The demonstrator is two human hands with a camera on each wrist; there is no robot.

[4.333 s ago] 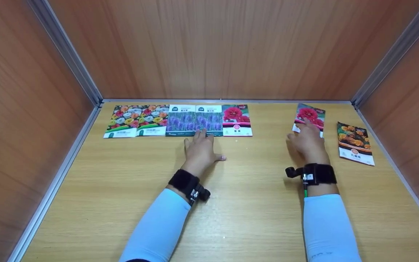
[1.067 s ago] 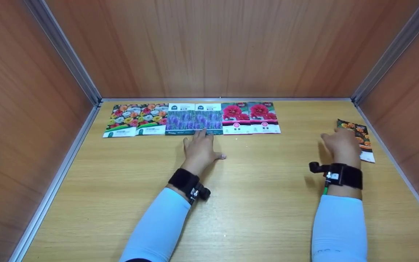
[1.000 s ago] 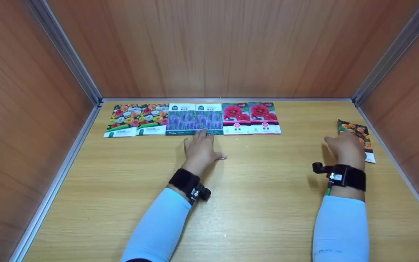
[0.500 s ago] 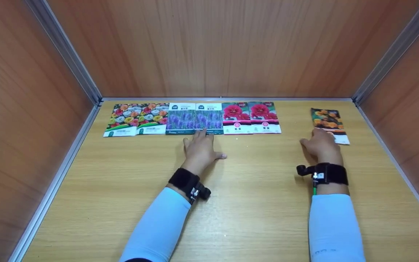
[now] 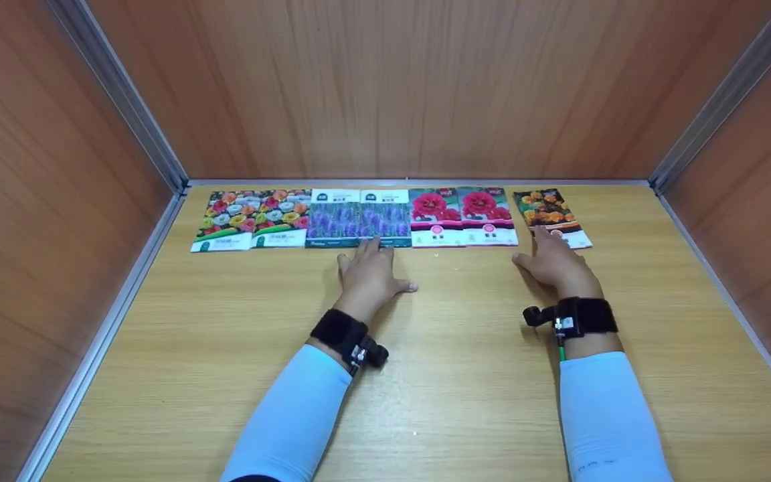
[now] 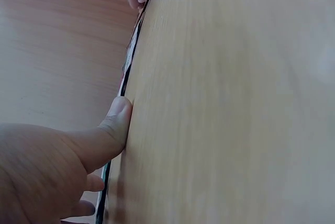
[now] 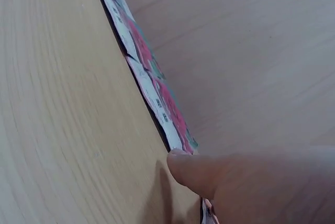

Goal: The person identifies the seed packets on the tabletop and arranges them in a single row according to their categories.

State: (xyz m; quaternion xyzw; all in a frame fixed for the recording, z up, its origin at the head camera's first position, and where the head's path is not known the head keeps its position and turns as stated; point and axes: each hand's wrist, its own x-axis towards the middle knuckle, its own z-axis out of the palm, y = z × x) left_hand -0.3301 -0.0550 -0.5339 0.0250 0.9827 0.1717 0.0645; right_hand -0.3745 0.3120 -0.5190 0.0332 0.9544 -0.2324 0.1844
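My right hand (image 5: 556,264) rests its fingertips on the lower part of an orange-flower seed packet (image 5: 545,206), its thumb spread to the left. That packet lies slightly turned, a small gap to the right of two red-flower seed packets (image 5: 486,214). My left hand (image 5: 367,278) lies with spread fingers at the lower edge of two purple-flower seed packets (image 5: 384,217), thumb pointing right. In the left wrist view, the thumb (image 6: 112,124) lies beside the row's edge. In the right wrist view, the thumb (image 7: 193,171) overlaps the row of packets, and most of the orange packet is hidden.
Two mixed-flower seed packets (image 5: 228,217) lie at the left end of the row. Wood-grain panels (image 5: 385,87) enclose the wooden table (image 5: 466,402) at the back and both sides, with metal strips along the corners.
My right hand has slid the orange packet left from near the right panel toward the row's end. Earlier, the second red packet joined the row. The left hand has stayed still.
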